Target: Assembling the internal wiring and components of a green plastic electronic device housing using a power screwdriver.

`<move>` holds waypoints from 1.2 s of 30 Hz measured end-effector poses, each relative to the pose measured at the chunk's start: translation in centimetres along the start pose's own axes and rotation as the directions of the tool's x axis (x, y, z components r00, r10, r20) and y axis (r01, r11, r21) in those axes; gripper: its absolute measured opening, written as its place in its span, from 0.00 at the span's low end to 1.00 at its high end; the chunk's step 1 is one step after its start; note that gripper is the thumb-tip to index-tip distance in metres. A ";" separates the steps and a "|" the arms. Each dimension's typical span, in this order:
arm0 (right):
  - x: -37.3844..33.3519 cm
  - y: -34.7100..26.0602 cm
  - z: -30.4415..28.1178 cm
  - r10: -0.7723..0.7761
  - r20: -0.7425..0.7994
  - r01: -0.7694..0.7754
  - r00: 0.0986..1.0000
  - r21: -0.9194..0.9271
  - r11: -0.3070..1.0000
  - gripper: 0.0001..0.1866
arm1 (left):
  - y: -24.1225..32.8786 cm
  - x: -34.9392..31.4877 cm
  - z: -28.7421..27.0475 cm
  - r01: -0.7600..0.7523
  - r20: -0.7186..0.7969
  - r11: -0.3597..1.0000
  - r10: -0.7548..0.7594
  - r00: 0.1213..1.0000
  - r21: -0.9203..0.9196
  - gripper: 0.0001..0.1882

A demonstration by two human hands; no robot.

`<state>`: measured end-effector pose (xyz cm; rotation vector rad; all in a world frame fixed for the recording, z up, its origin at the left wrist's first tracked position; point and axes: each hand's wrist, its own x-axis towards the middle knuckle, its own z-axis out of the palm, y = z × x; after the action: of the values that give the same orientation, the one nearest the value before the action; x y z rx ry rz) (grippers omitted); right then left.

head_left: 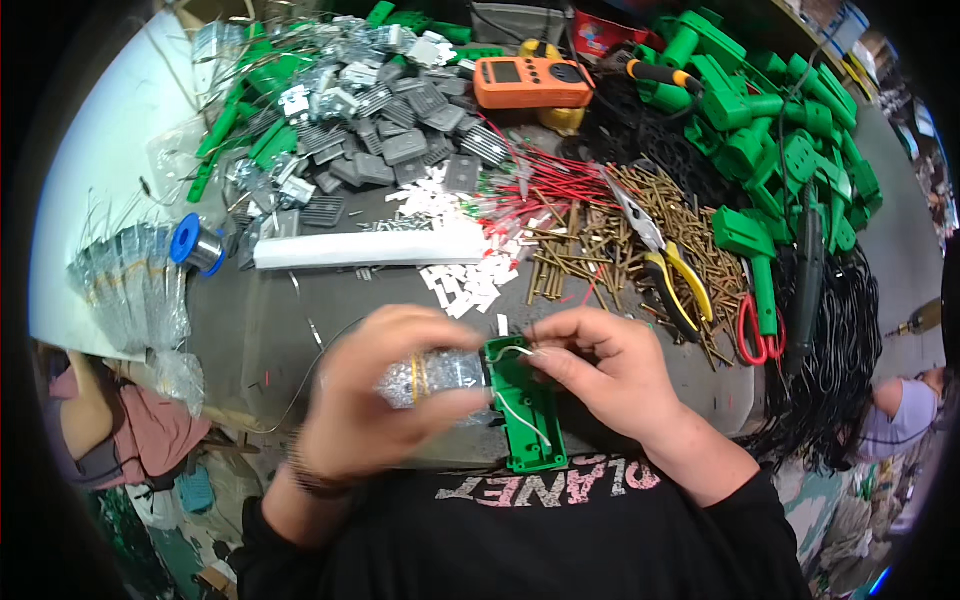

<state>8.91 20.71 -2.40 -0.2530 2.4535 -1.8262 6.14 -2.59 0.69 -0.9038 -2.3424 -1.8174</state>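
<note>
A narrow green plastic housing [522, 410], open side up, lies at the table's near edge against my black shirt. Inside it runs a white wire [522, 412]. My right hand [605, 370] pinches a white wire end at the housing's far right corner, between thumb and forefinger. My left hand [375, 385] is smeared by motion at the housing's left side, its thumb and fingers apart. Between them shows a clear plastic bag [450, 372] with a yellow band; it looks sharp and lies beneath the hand. A small white piece [503, 324] sits just beyond the housing.
Behind lie a white strip [365, 250], white tabs [470, 285], red wires [535, 180], brass-coloured screws [590, 250] and pliers [675, 285]. Right are red-handled scissors [760, 335], black cables [835, 350] and green housings [790, 140]. Grey blocks [405, 140], an orange multimeter [530, 82] and a solder spool [197, 245] stand further back.
</note>
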 end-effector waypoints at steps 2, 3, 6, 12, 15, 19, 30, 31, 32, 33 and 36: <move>-0.3 0.0 -0.6 0.089 0.007 -0.090 0.996 0.096 0.991 0.08 | -1.4 0.8 2.7 -0.074 0.053 0.952 0.061 0.997 0.296 0.10; -0.4 0.1 -0.5 0.077 0.024 -0.079 0.997 0.097 0.992 0.08 | -1.9 0.8 3.0 -0.073 0.095 0.933 0.042 0.995 0.351 0.09; -0.7 0.4 -0.7 0.106 -0.002 -0.105 0.994 0.126 0.986 0.08 | -2.5 0.3 3.0 0.036 0.017 0.955 -0.043 0.999 0.293 0.06; 0.0 -0.7 0.1 -0.146 -0.015 0.144 0.989 -0.073 0.987 0.07 | -3.1 0.0 2.7 0.098 0.012 0.995 -0.098 0.995 0.016 0.07; 0.4 -0.5 0.4 -0.220 -0.038 0.214 0.975 -0.120 0.969 0.07 | -3.1 0.2 2.6 0.071 0.034 0.997 -0.072 0.997 0.013 0.08; 0.5 -0.7 0.5 -0.205 -0.054 0.197 0.977 -0.128 0.972 0.06 | -3.0 0.2 2.8 0.079 0.038 0.997 -0.079 0.996 0.004 0.09; 0.4 -0.7 0.5 -0.244 0.001 0.241 0.970 -0.168 0.956 0.05 | -3.2 -0.1 3.4 0.089 0.021 0.995 -0.088 0.996 -0.042 0.10; 0.5 -0.6 0.5 -0.266 0.008 0.263 0.964 -0.178 0.948 0.05 | -3.2 0.0 3.4 0.088 0.028 0.995 -0.087 0.996 -0.044 0.10; 0.6 -0.6 0.5 -0.261 0.008 0.258 0.965 -0.177 0.950 0.05 | -3.1 0.1 3.3 0.091 0.030 0.995 -0.090 0.995 -0.046 0.10; 0.6 -0.6 0.5 -0.255 0.010 0.253 0.967 -0.182 0.950 0.05 | -3.0 0.2 3.3 0.102 0.035 0.994 -0.101 0.994 -0.033 0.10; 0.3 -0.7 0.5 -0.251 0.022 0.249 0.968 -0.232 0.940 0.05 | -2.9 0.2 3.3 0.085 0.036 0.996 -0.086 0.996 0.032 0.08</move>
<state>8.73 20.03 -1.89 -0.5991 2.7513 -1.6158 5.64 0.07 -2.84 -0.8536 -2.4611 -1.8050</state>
